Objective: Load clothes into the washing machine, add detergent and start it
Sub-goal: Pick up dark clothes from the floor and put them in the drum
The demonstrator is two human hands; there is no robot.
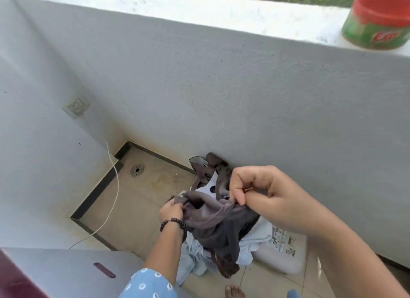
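Loading step in hand. Left hand (171, 211) and right hand (255, 193) each pinch closed on a dark brown garment (213, 226), held above the white laundry basket (286, 260). Next move, by judgement: carry it left to the washing machine (73, 273).

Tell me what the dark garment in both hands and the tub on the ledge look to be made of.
Dark garment: thin, soft, brownish-grey fabric, probably a light knit or synthetic; it drapes limply and its stretched edge looks slightly sheer. It is pinched by the left hand and the right hand.
Tub: seemingly plastic, with a red rim and a glossy green printed label.
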